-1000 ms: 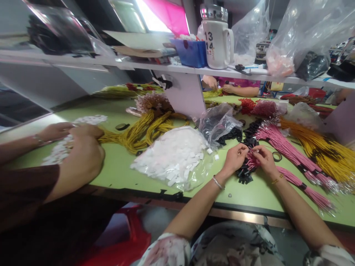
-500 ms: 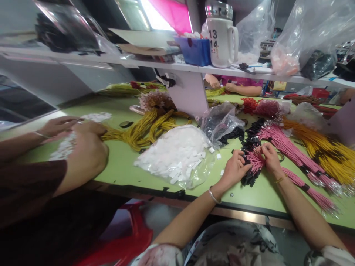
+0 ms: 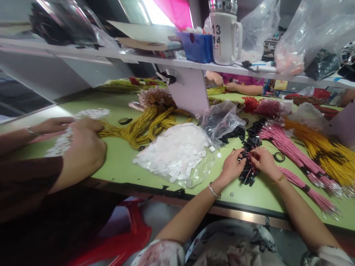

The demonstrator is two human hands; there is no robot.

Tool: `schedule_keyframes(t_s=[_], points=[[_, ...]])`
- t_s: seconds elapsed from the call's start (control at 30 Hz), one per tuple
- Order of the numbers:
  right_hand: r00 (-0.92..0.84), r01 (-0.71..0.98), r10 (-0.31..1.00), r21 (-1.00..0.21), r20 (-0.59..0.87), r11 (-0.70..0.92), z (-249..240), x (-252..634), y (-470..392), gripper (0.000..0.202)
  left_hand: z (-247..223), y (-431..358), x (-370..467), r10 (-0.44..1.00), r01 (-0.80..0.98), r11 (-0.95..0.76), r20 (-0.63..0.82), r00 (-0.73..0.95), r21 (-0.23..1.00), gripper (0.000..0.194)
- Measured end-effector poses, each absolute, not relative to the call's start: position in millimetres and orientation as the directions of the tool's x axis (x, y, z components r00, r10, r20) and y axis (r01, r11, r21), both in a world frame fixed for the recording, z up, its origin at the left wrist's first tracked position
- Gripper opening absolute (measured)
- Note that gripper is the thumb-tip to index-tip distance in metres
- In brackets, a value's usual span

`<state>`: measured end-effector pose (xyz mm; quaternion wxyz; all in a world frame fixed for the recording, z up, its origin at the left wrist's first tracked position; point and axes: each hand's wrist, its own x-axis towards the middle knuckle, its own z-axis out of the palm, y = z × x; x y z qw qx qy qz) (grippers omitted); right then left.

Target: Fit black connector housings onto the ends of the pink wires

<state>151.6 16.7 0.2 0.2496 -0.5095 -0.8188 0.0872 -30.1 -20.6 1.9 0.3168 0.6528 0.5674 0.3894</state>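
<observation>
My left hand [image 3: 233, 163] is closed at the pile of black connector housings [image 3: 247, 178], with a black connector at its fingertips. Close beside it, my right hand [image 3: 264, 161] pinches a thin pink wire, its fingertips pointing toward the left hand. Pink wires run among the black housings between both hands; their exact ends are too small to make out. To the right lie a long bundle of pink wires [image 3: 294, 149] and a shorter pink wire bundle [image 3: 307, 189], both banded in black. A roll of black tape [image 3: 279, 157] lies by my right wrist.
A clear bag of white connectors [image 3: 177, 153] lies left of my hands. Yellow wires [image 3: 138, 129] stretch toward a co-worker's hands [image 3: 85, 133] at left. Orange-yellow wires [image 3: 327, 147] lie far right. A shelf [image 3: 177, 63] with a white mug [image 3: 226, 38] crosses above the table.
My right hand has moved left and slightly down, closer to my left hand. The pink wires between the hands are less visible, and the tape roll shows more fully. The view has shifted slightly.
</observation>
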Motion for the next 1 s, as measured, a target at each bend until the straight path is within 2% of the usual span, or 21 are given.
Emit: schedule_keyframes(t_s=[0.1, 0.23, 0.33, 0.53, 0.63, 0.83, 0.9, 1.0], points=[[-0.373, 0.807, 0.883, -0.369, 0.285, 0.460, -1, 151, 21, 0.010, 0, -31, -29, 0.993, 0.479, -0.120, 0.109, 0.051, 0.870, 0.038], [-0.342, 0.678, 0.878, -0.559, 0.334, 0.477, -1, 157, 20, 0.012, -2, -46, -26, 0.979, 0.505, -0.206, 0.182, 0.096, 0.838, 0.023], [-0.316, 0.569, 0.888, -0.682, 0.334, 0.459, 2, 165, 17, 0.013, -5, -56, -24, 0.958, 0.515, -0.286, 0.255, 0.132, 0.808, 0.019], [-0.378, 0.457, 0.882, -0.772, 0.281, 0.441, 9, 170, 14, 0.012, -12, -63, -25, 0.956, 0.434, -0.291, 0.283, 0.084, 0.853, 0.018], [-0.487, 0.498, 0.831, -0.697, 0.267, 0.516, 9, 166, 16, 0.010, -13, -63, -25, 0.964, 0.428, -0.263, 0.256, 0.077, 0.864, 0.018], [-0.573, 0.698, 0.790, -0.375, 0.219, 0.610, 8, 157, 16, 0.012, -13, -66, -23, 0.947, 0.444, -0.315, 0.309, 0.087, 0.839, 0.016], [-0.580, 0.704, 0.785, -0.351, 0.219, 0.618, 6, 156, 15, 0.014, -13, -68, -21, 0.934, 0.471, -0.346, 0.346, 0.092, 0.811, 0.015], [-0.541, 0.656, 0.796, -0.456, 0.272, 0.602, 1, 158, 14, 0.020, -16, -72, -18, 0.916, 0.506, -0.384, 0.386, 0.106, 0.772, 0.016]])
